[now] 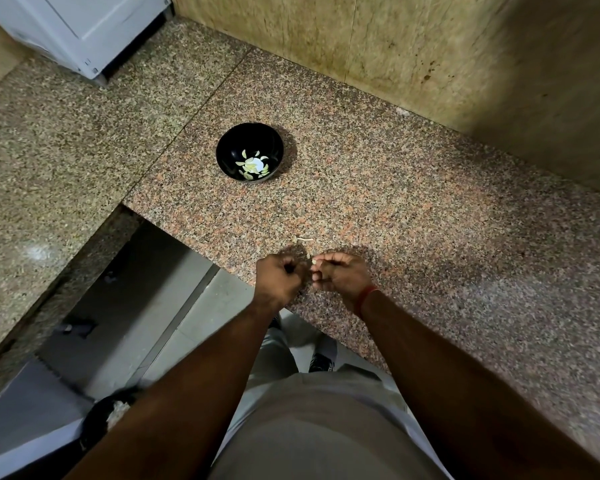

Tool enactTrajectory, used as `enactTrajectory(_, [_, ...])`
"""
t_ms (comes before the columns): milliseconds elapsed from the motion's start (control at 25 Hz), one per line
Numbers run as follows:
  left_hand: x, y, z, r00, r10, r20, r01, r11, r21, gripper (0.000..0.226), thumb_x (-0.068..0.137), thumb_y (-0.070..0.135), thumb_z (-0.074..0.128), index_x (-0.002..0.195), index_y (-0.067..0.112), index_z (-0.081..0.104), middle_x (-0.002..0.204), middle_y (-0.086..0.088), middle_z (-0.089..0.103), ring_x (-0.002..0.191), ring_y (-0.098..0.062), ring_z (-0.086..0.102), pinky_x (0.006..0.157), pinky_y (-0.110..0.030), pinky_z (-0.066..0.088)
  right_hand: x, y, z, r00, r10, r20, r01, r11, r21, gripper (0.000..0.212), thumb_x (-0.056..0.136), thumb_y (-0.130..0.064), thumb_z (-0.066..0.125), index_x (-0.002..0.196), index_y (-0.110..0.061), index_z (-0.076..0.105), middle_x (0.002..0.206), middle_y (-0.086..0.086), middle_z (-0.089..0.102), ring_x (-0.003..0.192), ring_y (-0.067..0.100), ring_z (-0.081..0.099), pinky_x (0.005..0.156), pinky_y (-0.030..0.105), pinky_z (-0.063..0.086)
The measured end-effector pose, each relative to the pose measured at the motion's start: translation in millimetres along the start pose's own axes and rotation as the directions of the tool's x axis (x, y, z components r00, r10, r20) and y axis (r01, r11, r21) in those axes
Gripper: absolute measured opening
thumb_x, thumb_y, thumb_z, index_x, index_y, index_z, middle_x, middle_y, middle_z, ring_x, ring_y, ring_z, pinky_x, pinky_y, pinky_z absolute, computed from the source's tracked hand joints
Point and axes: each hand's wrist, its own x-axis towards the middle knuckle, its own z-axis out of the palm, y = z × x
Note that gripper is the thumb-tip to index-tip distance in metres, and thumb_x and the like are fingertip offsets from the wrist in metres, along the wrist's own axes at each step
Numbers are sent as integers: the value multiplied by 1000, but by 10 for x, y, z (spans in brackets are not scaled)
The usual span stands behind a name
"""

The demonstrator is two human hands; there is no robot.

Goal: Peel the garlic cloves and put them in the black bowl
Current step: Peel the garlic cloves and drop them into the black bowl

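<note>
1. Near the front edge of the speckled granite tabletop [413,209], the two hands sit close together, almost touching.
2. The right hand [340,275] has its grip pinched on a small pale garlic clove [314,261], which shows at its fingertips, just above the tabletop.
3. The left hand [279,277] has its fingers curled into a closed grip; whether it holds any part of the clove cannot be told.
4. A red thread [367,297] circles the right wrist.
5. A thin pale scrap of garlic skin [303,240] lies on the tabletop just beyond the hands.
6. The black bowl [249,152] stands farther back on the tabletop, well apart from the hands, with several peeled cloves [252,166] lying in its bottom.
7. A white appliance [80,29] stands at the far left corner.
</note>
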Motion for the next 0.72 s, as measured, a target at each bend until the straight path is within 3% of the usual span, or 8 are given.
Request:
enactTrajectory(160, [29,2,2,1000,-5,1,5,997,-81,18,81,0,77,80,19,76,79,6,75,71,-10,72,73,-29,61,-16,17,51,1000,-3,-13,3,999,-50,11,96,-2,66,103,-7,73,97,12,70,76,18,64,66,36,62])
enactTrajectory(400, [20,53,13,999,-49,-3,48,982,-182,13,83,4,78,80,17,77,77,1,76,68,-23,74,67,-45,63,-22,29,100,999,-29,-27,28,997,-69,13,94,4,64,103,-3,73,92,11,73,72,15,65,71,38,61])
enactTrajectory(720, [7,106,49,999,-42,-27,39,993,-112,8,83,3,77,79,10,74,77,-1,74,73,-21,72,70,-27,59,-30,12,103,989,-147,-33,133,956,-260,13,94,5,63,101,0,73,96,19,75,73,26,67,67,39,63])
